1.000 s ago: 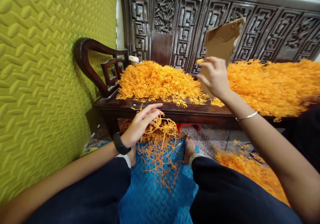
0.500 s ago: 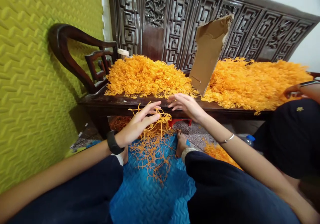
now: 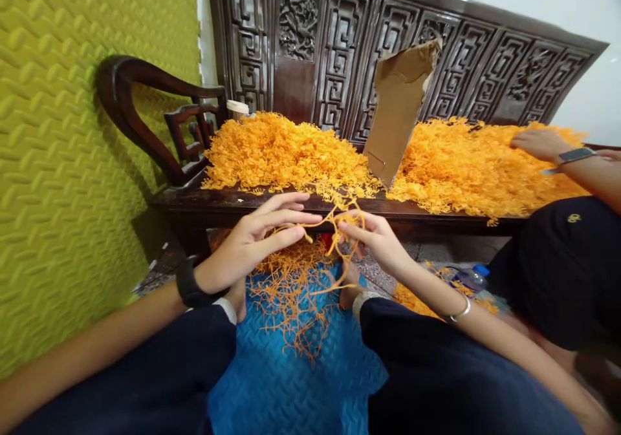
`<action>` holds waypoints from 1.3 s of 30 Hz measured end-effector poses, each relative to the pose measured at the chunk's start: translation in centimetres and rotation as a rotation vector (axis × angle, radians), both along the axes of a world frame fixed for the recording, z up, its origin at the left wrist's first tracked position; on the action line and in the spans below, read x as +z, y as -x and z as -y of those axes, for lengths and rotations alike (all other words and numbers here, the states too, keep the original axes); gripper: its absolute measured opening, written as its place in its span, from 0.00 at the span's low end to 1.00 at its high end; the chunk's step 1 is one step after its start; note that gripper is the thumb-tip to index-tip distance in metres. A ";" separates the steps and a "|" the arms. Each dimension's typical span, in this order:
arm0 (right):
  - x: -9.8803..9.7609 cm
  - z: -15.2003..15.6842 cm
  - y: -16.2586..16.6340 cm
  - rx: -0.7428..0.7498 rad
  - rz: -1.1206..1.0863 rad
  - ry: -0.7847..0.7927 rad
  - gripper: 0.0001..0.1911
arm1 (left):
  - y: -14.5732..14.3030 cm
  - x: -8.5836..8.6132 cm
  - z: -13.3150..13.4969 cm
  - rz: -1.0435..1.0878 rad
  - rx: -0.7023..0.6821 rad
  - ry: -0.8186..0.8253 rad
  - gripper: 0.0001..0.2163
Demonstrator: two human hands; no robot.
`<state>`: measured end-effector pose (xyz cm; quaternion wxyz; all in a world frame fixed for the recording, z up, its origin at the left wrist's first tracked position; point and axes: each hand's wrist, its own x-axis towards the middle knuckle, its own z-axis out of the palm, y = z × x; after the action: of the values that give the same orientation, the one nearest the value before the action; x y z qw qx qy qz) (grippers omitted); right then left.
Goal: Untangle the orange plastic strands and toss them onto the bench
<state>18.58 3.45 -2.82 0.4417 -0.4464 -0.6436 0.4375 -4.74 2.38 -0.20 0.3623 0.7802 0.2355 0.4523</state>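
My right hand (image 3: 381, 241) has its thumb and fingers closed around a loose tangle of orange plastic strands (image 3: 347, 228) in front of the bench edge. Thin loops stick out above and below the grip. My left hand (image 3: 264, 231) is beside it, fingers stretched and apart, with one strand running across near its thumb and index fingertips. Whether those fingertips press on that strand is hard to tell. Below both hands, a heap of orange strands (image 3: 291, 293) hangs down and spreads between my feet over the blue mat (image 3: 286, 383).
On the dark carved wooden bench (image 3: 189, 196) lie a left orange pile (image 3: 286, 150) and a right orange pile (image 3: 466, 170), with an upright cardboard piece (image 3: 400, 105) between them. Another person's hand (image 3: 538, 144) touches the right pile. A blue-capped bottle (image 3: 473, 278) lies at right.
The orange tangle has passed from beside my left hand into my right hand, which has closed and lowered. The other person's hand has moved up onto the right pile.
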 end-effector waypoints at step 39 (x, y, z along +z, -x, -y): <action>1.4 2.3 2.1 0.291 0.003 -0.636 0.18 | -2.5 -2.5 -0.6 0.004 -0.318 0.733 0.12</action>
<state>16.44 1.14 -1.40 0.4907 -0.1906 -0.8052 0.2729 -2.25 3.01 -2.68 0.6826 0.6251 0.2569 0.2781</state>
